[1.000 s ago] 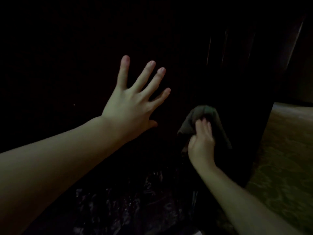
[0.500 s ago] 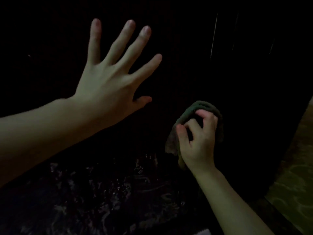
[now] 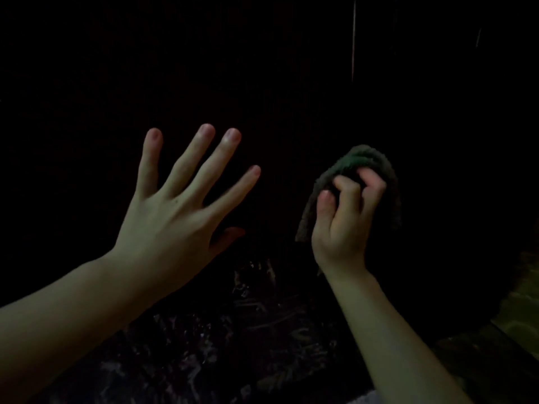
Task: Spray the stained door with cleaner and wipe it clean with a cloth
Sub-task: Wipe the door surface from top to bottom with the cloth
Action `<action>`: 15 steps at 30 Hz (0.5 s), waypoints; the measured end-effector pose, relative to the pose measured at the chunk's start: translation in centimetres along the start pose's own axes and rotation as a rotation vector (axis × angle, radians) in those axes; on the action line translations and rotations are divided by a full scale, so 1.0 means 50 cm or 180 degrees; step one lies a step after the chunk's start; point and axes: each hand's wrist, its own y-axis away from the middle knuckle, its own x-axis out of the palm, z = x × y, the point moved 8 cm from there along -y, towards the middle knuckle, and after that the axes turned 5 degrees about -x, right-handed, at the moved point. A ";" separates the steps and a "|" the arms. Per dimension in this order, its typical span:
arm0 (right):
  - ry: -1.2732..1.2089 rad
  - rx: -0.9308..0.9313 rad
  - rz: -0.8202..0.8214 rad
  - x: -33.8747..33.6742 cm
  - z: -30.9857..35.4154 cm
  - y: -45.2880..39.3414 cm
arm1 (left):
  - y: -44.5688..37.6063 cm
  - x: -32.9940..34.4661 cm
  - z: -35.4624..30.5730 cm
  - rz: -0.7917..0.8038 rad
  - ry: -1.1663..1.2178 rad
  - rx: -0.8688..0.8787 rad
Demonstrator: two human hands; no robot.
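- Bunching the cloth [image 3: 361, 161] in curled fingers, the right hand [image 3: 342, 223] holds it against the dark door [image 3: 262, 68], right of centre in the view.
- Spread wide and holding nothing, the left hand [image 3: 178, 211] is raised flat toward the door; whether the palm actually touches it cannot be told in this gloom.
- Judging by its folds, the cloth is soft, light and nubby; a gathered grip with a flat pad facing the door should suit wiping.
- The door looks stiff and probably smooth; stains cannot be made out in the dark.
- Below the hands lies a dark patterned floor [image 3: 233, 345], with a paler patch [image 3: 522, 298] at the right edge.
- No spray bottle shows, and nothing visible blocks the wiping path.
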 end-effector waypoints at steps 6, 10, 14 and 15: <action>0.0463 0.0693 -0.0020 0.028 0.046 0.202 | 0.006 -0.006 0.004 -0.0002 0.0134 0.0016; 0.0484 0.0159 0.0793 0.053 0.089 0.269 | 0.014 -0.015 0.023 -0.0057 0.0244 -0.0055; 0.0048 -0.0163 0.0207 0.024 0.063 0.078 | 0.029 -0.017 0.044 -0.0093 0.0357 -0.0342; -0.0039 -0.0099 0.0040 0.021 0.058 0.033 | 0.034 -0.017 0.047 -0.0105 0.0396 -0.0456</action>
